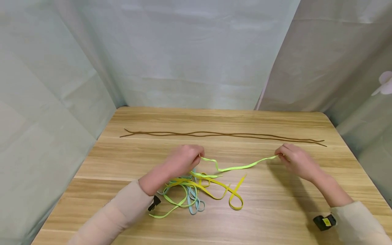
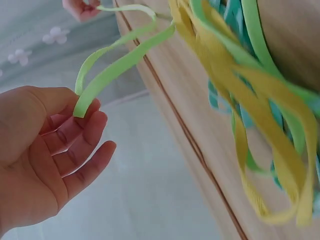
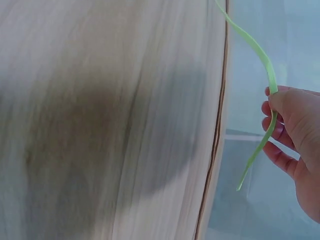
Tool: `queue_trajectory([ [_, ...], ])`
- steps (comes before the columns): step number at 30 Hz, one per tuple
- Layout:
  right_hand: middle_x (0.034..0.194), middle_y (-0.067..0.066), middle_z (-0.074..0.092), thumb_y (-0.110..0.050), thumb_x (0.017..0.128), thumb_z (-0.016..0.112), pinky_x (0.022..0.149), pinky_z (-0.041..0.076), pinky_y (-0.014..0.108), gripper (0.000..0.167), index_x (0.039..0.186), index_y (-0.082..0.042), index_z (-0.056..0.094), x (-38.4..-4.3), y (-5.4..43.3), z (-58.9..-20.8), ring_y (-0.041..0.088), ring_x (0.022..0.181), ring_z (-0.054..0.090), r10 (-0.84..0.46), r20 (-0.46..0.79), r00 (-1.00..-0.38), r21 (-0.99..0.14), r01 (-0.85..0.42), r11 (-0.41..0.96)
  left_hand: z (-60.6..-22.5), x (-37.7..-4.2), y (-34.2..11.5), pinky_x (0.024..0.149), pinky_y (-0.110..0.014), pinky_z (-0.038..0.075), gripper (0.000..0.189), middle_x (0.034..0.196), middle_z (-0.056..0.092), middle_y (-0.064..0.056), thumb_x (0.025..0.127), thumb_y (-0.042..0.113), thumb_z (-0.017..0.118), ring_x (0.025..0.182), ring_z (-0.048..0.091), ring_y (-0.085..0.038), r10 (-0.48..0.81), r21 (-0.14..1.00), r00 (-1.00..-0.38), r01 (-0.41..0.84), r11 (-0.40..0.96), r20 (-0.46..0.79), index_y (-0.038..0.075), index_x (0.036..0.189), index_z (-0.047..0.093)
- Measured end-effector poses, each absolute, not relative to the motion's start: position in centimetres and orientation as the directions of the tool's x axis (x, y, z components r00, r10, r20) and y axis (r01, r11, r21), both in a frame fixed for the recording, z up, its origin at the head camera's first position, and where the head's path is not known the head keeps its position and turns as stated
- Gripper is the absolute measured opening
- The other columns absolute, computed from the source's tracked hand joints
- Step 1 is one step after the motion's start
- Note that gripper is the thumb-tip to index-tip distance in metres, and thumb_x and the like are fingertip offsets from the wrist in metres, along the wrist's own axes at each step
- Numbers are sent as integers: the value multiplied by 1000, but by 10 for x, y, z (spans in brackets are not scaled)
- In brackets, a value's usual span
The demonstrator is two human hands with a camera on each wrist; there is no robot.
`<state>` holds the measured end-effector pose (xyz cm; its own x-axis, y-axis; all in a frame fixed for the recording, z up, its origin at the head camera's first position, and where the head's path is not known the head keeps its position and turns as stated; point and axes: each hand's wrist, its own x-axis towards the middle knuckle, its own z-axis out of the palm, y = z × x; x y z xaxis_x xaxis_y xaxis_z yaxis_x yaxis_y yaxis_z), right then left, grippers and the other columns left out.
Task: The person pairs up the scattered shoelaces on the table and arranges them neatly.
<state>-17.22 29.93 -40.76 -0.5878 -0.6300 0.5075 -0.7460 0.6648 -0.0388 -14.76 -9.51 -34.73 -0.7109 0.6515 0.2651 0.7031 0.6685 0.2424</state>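
**Green lace strung between two hands, messy pile under the left one**

So both hands had hold of the same green lace (image 1: 239, 167). The left hand (image 1: 183, 160) pinched it between thumb and finger, and the right hand (image 1: 295, 160) pinched it too, with a short loose tail hanging past the fingers. Neither grip looked like a full fist.

The big thing was direction: the lace's long axis ran sideways, straight out from the left hand over to the right, with slack dipping in the middle — lower nearer the left hand. So it wasn't pulled tight.

The pile sat just on the body side of the left hand, well apart from the right: a yellow lace (image 2: 222, 60), a blue lace (image 2: 234, 17) and more green loops, all tangled on the table (image 1: 260, 217). Couldn't tell if those loops joined the held lace.

Beyond both hands, two brown cords (image 1: 138, 132) lay side by side, also running sideways — roughly in line with the green one, and no hand was touching them.
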Motion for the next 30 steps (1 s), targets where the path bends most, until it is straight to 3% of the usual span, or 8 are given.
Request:
queue_trajectory([
  [8,76,1,61,-47,95,19,53,47,32,60,85,-7,63,-173,311,-403,14,64,56,-593,486,-641,-45,-697,716,-339,-152,-126,50,-19,37,12,72,60,3,84,1,56,54,42,-6,563,230,-779,622,748,275,9,83,65],
  [9,76,1,61,-45,95,23,53,47,32,56,85,-7,63,-173,312,-402,14,63,56,-590,484,-646,-46,-692,720,-338,-153,-130,50,-20,38,11,73,61,3,84,2,57,55,43,-6,551,232,-787,611,757,278,9,83,65],
  [11,76,1,61,-35,95,46,53,47,32,34,85,-7,63,-173,313,-400,13,63,56,-585,485,-649,-43,-686,726,-338,-155,-138,51,-21,39,9,74,63,2,85,4,58,56,45,-6,531,235,-799,594,769,281,9,85,66],
  [13,76,1,61,-17,85,65,52,47,32,10,86,-8,63,-173,314,-399,13,62,56,-581,488,-651,-39,-681,731,-338,-157,-144,53,-22,41,8,77,65,1,85,5,60,58,48,-7,511,242,-811,577,780,286,9,86,67],
  [15,77,1,61,1,70,73,52,47,32,21,86,-7,63,-174,315,-398,13,62,56,-581,498,-644,-34,-684,729,-339,-160,-151,54,-23,42,8,80,66,-1,85,6,61,60,50,-8,497,250,-818,566,785,290,9,87,68],
  [16,77,2,61,5,65,74,52,47,32,26,86,-7,63,-174,315,-397,13,61,56,-581,505,-638,-32,-686,727,-339,-162,-154,54,-24,43,7,81,66,-1,85,6,62,61,51,-8,493,252,-821,562,788,288,9,88,68],
  [22,77,1,61,-11,86,63,51,46,31,5,86,-6,63,-177,316,-396,13,62,55,-584,526,-618,-27,-699,715,-345,-173,-173,57,-26,45,8,81,66,1,84,8,64,65,55,-9,485,269,-831,549,791,272,10,90,69],
  [30,77,0,61,-4,80,67,51,45,32,8,85,-6,62,-180,321,-396,14,62,55,-572,519,-635,-35,-685,728,-358,-182,-205,58,-26,44,8,77,65,3,84,13,67,66,55,-9,423,294,-861,497,816,281,11,90,70],
])
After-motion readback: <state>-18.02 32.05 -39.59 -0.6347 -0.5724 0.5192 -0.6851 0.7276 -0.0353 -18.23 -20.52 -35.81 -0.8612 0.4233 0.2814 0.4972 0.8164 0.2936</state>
